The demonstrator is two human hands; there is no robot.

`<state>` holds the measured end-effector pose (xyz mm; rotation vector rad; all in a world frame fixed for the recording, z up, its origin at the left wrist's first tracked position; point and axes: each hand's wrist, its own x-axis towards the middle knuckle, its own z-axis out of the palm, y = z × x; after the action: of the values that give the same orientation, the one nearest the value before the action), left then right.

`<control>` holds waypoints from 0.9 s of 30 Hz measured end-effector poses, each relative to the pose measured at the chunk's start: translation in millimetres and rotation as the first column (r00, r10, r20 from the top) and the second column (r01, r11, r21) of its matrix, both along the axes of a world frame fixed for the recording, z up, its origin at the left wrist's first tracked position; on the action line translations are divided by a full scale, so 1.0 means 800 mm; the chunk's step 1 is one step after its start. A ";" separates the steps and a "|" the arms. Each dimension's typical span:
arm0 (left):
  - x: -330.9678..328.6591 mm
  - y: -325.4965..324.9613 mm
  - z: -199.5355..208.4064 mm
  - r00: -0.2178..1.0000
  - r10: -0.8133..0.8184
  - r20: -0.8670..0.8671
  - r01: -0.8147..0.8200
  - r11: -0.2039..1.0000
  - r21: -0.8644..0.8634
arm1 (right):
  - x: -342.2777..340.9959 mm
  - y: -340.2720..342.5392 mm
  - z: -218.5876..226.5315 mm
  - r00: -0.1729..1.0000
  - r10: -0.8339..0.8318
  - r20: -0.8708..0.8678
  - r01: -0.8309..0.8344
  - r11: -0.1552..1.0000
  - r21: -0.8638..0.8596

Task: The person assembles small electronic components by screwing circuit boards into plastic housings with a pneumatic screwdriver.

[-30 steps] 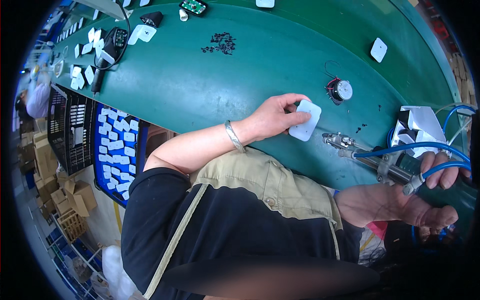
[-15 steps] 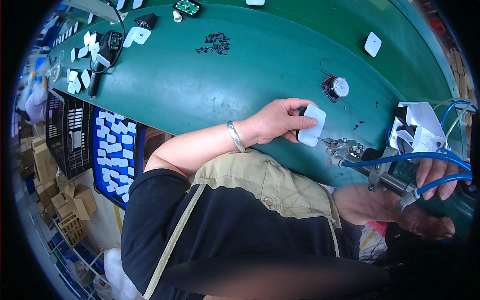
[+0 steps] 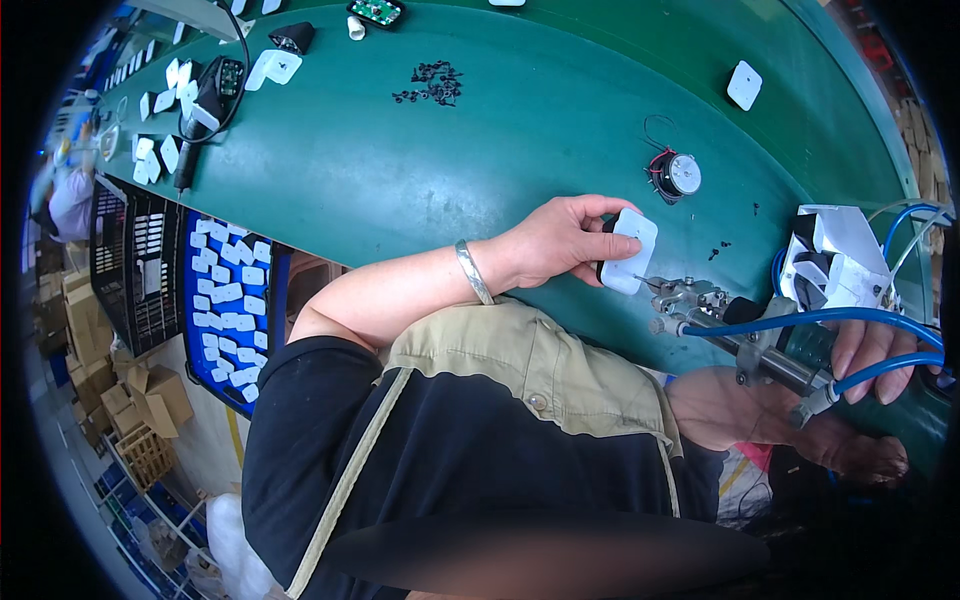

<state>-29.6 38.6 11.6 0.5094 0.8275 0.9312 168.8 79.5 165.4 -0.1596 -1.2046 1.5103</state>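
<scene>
— Hands first: our left hand [image 3: 555,240] is closed around a white rounded plastic casing [image 3: 628,250], thumb and fingers clamped on its left side, holding it just over the green bench [image 3: 400,170].

— And our right hand [image 3: 870,350]?

— We have it wrapped around a metal pneumatic screwdriver [image 3: 745,335] with blue air hoses [image 3: 800,318] running along it.

— Which way does the casing run?

— We see its long axis standing nearly up and down in the view, tilted a little, its lower end toward us. The screwdriver lies crosswise, its tip pointing left, just beside the casing's lower right edge; we cannot tell whether they touch.

— What else lies around?

— We see a small round motor with wires [image 3: 680,175] beyond the casing, a scatter of black screws [image 3: 432,82] farther off, and another white casing [image 3: 745,84] well apart.
</scene>
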 end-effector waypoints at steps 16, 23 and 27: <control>-0.032 -0.017 -0.014 0.934 0.256 -0.250 -0.247 0.967 0.069 | 0.032 0.029 0.008 0.999 0.009 0.053 -0.017 0.988 0.154; -0.005 -0.010 -0.010 0.995 0.076 -0.070 -0.075 0.997 0.012 | 0.005 0.018 0.007 1.000 -0.008 0.029 0.003 0.987 0.163; 0.001 -0.010 -0.010 0.999 0.053 -0.002 -0.053 0.999 -0.005 | -0.008 0.017 0.000 0.997 0.028 -0.069 -0.019 0.992 0.128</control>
<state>-28.9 30.8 3.8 0.4862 0.8480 0.9773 162.3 93.2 165.6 -0.0069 -1.2453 1.4426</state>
